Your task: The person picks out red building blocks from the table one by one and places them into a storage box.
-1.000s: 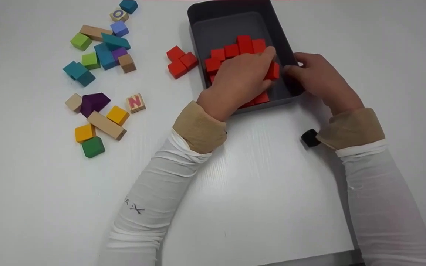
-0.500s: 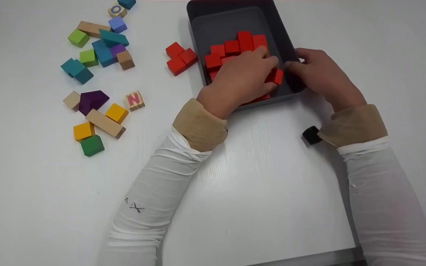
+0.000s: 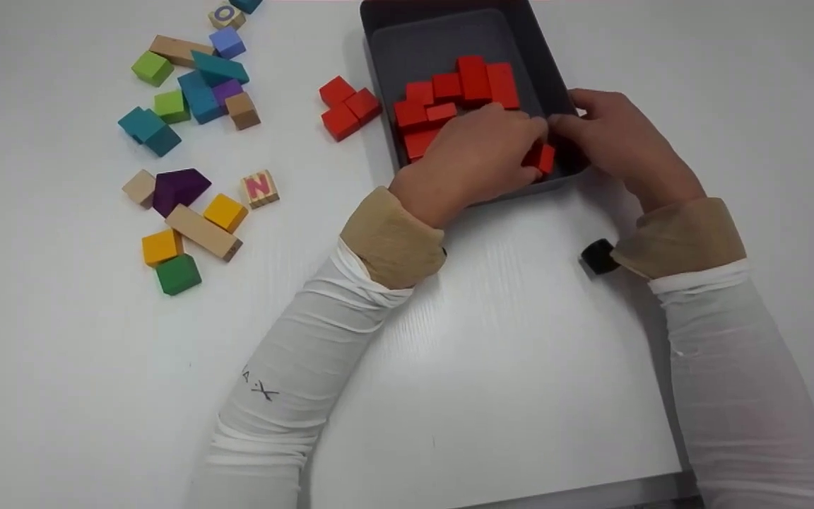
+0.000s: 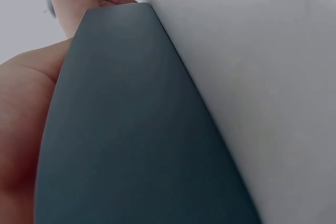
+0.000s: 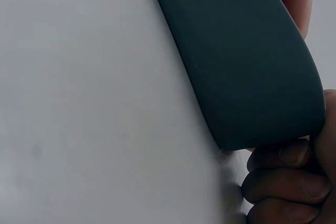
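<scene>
A dark grey tray [image 3: 442,21] holds several red blocks [image 3: 473,79], bunched in its near half. My left hand [image 3: 481,152] reaches over the tray's near wall, fingers bent down around a red block [image 3: 545,160] at the near right corner; its fingertips are partly hidden. On the right side, my right hand [image 3: 622,138] grips the tray's wall, thumb inside and fingers outside. The right wrist view has the curled fingers [image 5: 283,182] against the tray's outer wall [image 5: 247,66]. In the left wrist view, the tray's near wall [image 4: 126,119] fills the middle.
Several red blocks [image 3: 341,120] lie together just left of the tray. Further left are two loose groups of coloured and plain wooden blocks [image 3: 203,233], including a letter N block [image 3: 259,189]. A small black object [image 3: 598,256] shows beside my right cuff.
Inside the tray, my left hand has shifted right and toward the near corner, and the red block at its fingers has moved with it. My right hand keeps its hold on the tray.
</scene>
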A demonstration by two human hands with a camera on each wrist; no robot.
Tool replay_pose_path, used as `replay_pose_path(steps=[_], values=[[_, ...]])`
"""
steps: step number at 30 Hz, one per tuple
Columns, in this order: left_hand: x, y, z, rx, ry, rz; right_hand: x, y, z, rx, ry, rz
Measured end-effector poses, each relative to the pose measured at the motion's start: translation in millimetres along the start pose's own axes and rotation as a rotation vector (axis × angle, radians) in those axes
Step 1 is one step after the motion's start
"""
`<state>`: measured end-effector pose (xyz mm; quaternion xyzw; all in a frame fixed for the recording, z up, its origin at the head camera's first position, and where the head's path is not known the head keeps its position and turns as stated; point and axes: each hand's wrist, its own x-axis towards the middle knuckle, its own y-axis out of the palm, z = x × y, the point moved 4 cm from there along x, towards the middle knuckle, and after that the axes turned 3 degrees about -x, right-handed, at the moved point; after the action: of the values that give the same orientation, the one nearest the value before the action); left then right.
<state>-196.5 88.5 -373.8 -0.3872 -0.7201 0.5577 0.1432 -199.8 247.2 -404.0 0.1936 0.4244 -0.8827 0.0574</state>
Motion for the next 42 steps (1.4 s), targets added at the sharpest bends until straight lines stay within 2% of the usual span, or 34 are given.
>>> replay_pose_path(steps=[7, 14, 18, 32, 42], values=[[-1.9, -1.3, 2.5, -0.071, -0.002, -0.011, -0.4, -0.5, 0.9, 0.008, -0.004, 0.002], [0.0, 0.8, 0.6, -0.019, -0.022, -0.023, -1.4, -1.2, -0.6, 0.021, -0.004, -0.002], [1.1, 3.0, 0.0, -0.009, -0.024, -0.004, -2.2, -1.1, -2.2, 0.018, -0.003, -0.009], [-0.6, 2.6, 2.2, -0.044, -0.028, 0.033, -3.1, 0.1, -0.8, 0.012, 0.003, -0.014], [-3.1, 2.3, 4.0, -0.067, 0.007, 0.033, -1.8, 0.0, -0.6, 0.023, 0.004, -0.006]])
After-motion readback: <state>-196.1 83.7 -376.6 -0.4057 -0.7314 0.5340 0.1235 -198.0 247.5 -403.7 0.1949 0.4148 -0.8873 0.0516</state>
